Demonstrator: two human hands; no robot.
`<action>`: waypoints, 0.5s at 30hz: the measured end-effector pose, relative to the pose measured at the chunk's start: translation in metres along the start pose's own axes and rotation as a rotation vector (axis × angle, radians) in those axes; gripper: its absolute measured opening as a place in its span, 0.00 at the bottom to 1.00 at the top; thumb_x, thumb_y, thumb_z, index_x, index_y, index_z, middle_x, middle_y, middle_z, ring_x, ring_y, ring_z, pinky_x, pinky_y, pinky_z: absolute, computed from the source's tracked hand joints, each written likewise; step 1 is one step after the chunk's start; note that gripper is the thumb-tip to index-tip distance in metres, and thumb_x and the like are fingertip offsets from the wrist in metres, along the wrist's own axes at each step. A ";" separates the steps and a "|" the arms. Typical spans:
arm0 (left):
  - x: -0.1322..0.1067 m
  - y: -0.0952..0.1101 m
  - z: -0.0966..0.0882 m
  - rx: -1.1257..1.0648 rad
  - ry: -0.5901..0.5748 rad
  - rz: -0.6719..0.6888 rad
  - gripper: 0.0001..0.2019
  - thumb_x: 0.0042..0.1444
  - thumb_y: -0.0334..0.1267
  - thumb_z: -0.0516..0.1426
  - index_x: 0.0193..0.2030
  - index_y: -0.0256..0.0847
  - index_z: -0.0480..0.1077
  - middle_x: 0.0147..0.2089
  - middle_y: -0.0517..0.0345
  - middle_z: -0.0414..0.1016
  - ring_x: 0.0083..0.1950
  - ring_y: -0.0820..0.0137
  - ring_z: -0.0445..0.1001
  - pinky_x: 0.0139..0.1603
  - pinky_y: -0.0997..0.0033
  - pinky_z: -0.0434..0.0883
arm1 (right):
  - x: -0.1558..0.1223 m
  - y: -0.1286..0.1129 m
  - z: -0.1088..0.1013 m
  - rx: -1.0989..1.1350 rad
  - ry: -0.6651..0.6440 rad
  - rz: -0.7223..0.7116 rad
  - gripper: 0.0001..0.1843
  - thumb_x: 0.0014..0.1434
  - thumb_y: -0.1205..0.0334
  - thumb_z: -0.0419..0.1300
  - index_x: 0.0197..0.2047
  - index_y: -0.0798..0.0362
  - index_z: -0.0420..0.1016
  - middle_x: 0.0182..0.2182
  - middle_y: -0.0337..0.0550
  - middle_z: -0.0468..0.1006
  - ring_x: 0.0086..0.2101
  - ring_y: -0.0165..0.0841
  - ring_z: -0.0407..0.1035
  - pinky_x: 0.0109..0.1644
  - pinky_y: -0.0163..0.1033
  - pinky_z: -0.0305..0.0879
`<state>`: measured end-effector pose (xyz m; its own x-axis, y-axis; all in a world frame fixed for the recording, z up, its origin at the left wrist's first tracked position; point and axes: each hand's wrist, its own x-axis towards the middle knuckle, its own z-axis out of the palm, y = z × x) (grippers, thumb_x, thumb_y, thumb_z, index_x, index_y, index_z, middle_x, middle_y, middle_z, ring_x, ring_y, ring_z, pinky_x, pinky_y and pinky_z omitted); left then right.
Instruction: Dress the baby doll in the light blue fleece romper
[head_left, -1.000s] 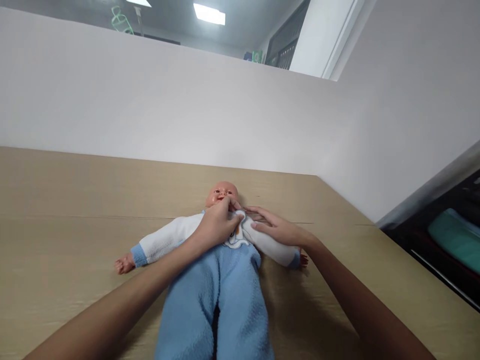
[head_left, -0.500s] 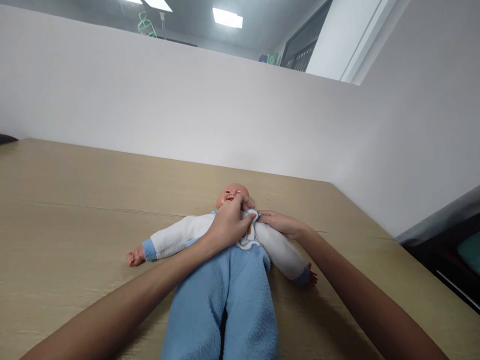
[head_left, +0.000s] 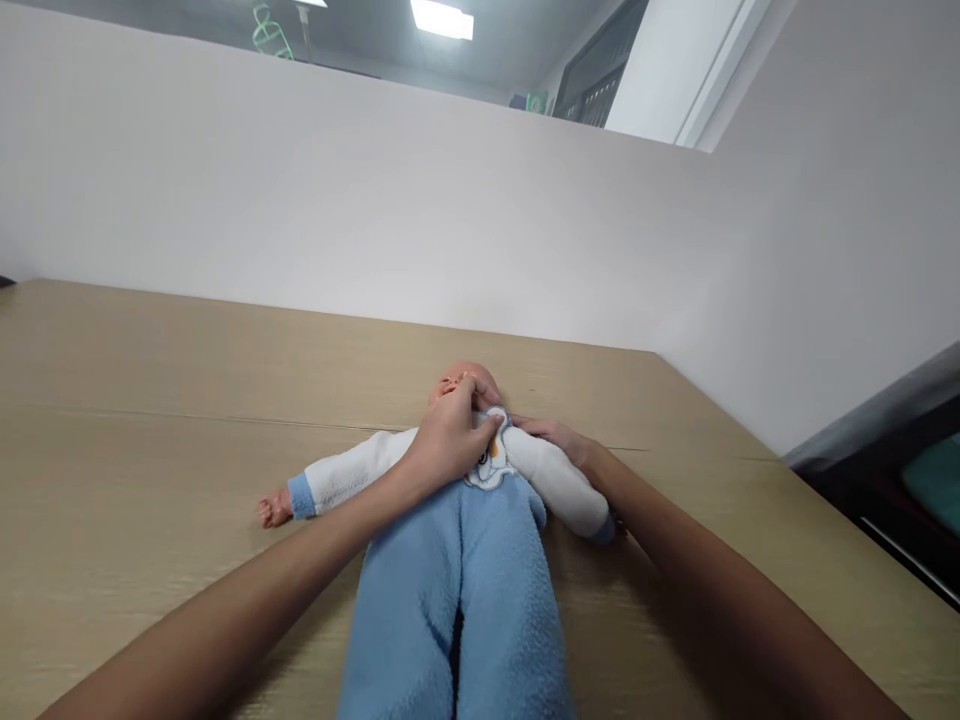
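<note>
A baby doll (head_left: 457, 580) lies on its back on the table in the head view, its head at the far end. It wears light blue trousers and a white top with blue cuffs and an animal-shaped patch (head_left: 493, 466) on the chest. My left hand (head_left: 450, 430) reaches over the chest and is closed at the collar, thumb on the patch's upper edge, fingers by the doll's chin. It covers part of the neck and face. At the doll's shoulder on the right, my right hand (head_left: 559, 437) rests with its fingers stretched out; the shoulder partly hides them.
The doll lies on a wooden table (head_left: 187, 380) with a seam across it. A pale partition wall (head_left: 360, 200) rises behind. Beyond the table's right edge is a dark object (head_left: 885, 500) with something teal in it.
The view has tilted and shifted a little. Both hands stay at the doll's collar and shoulder. The doll's arm on the right sits closer to my right forearm, its hand now mostly hidden.
</note>
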<state>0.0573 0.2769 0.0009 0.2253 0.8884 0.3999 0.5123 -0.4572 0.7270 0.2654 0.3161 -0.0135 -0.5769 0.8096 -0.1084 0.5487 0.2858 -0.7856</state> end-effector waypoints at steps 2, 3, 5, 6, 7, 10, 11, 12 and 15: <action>-0.002 0.000 0.000 0.059 -0.014 0.013 0.05 0.65 0.31 0.59 0.44 0.45 0.68 0.46 0.54 0.81 0.50 0.59 0.79 0.53 0.60 0.73 | 0.002 0.004 0.001 0.081 -0.038 0.011 0.21 0.64 0.62 0.45 0.50 0.52 0.77 0.41 0.45 0.86 0.45 0.42 0.80 0.53 0.47 0.78; -0.002 0.000 -0.001 0.092 -0.024 0.017 0.04 0.66 0.32 0.59 0.43 0.45 0.68 0.45 0.53 0.81 0.49 0.57 0.79 0.52 0.59 0.73 | 0.003 0.007 0.001 0.111 -0.049 0.014 0.21 0.65 0.61 0.46 0.53 0.51 0.77 0.44 0.45 0.86 0.48 0.43 0.79 0.57 0.49 0.76; -0.003 0.000 -0.001 0.158 -0.047 0.028 0.03 0.68 0.33 0.57 0.43 0.45 0.67 0.43 0.52 0.81 0.47 0.56 0.80 0.49 0.58 0.73 | 0.004 0.012 0.000 0.144 -0.060 0.010 0.22 0.65 0.57 0.50 0.57 0.49 0.75 0.53 0.46 0.84 0.57 0.44 0.75 0.66 0.52 0.70; -0.004 -0.001 -0.001 0.191 -0.057 0.036 0.02 0.68 0.33 0.56 0.43 0.45 0.67 0.44 0.51 0.81 0.47 0.55 0.80 0.48 0.58 0.73 | 0.003 0.014 -0.001 0.152 -0.063 0.002 0.23 0.66 0.55 0.51 0.60 0.48 0.74 0.58 0.46 0.81 0.62 0.44 0.71 0.71 0.53 0.64; -0.004 -0.001 -0.001 0.224 -0.065 0.046 0.02 0.69 0.33 0.56 0.44 0.44 0.67 0.44 0.51 0.81 0.47 0.55 0.80 0.48 0.58 0.73 | 0.000 0.015 -0.003 0.151 -0.062 -0.008 0.25 0.67 0.53 0.51 0.63 0.48 0.72 0.63 0.46 0.78 0.67 0.43 0.66 0.75 0.53 0.58; -0.005 -0.001 -0.001 0.334 -0.084 0.078 0.04 0.70 0.32 0.53 0.49 0.43 0.67 0.46 0.48 0.81 0.48 0.53 0.79 0.48 0.57 0.73 | -0.022 0.012 -0.011 0.069 -0.077 -0.025 0.34 0.70 0.44 0.53 0.73 0.50 0.60 0.73 0.49 0.64 0.73 0.43 0.54 0.79 0.54 0.48; -0.006 0.000 0.000 0.374 -0.089 0.088 0.06 0.71 0.32 0.52 0.50 0.42 0.68 0.47 0.46 0.81 0.50 0.52 0.79 0.50 0.55 0.73 | -0.033 0.009 -0.014 0.013 -0.096 -0.019 0.38 0.69 0.42 0.56 0.76 0.50 0.56 0.75 0.50 0.60 0.74 0.45 0.53 0.78 0.55 0.49; -0.007 0.001 0.000 0.413 -0.094 0.099 0.07 0.71 0.31 0.51 0.52 0.40 0.68 0.48 0.44 0.81 0.51 0.50 0.78 0.52 0.53 0.72 | -0.045 0.005 -0.016 -0.052 -0.123 -0.008 0.45 0.67 0.41 0.61 0.78 0.49 0.51 0.76 0.51 0.57 0.73 0.47 0.54 0.77 0.55 0.51; -0.013 0.011 0.000 0.517 -0.106 0.143 0.13 0.69 0.25 0.49 0.54 0.36 0.69 0.55 0.36 0.77 0.59 0.45 0.72 0.61 0.45 0.68 | -0.082 -0.006 -0.022 -0.275 -0.165 0.049 0.54 0.59 0.45 0.70 0.79 0.44 0.46 0.73 0.51 0.64 0.67 0.52 0.64 0.70 0.54 0.62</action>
<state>0.0600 0.2604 0.0037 0.3915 0.8303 0.3966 0.8050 -0.5179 0.2894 0.3227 0.2592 0.0139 -0.6235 0.7383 -0.2573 0.7084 0.3942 -0.5855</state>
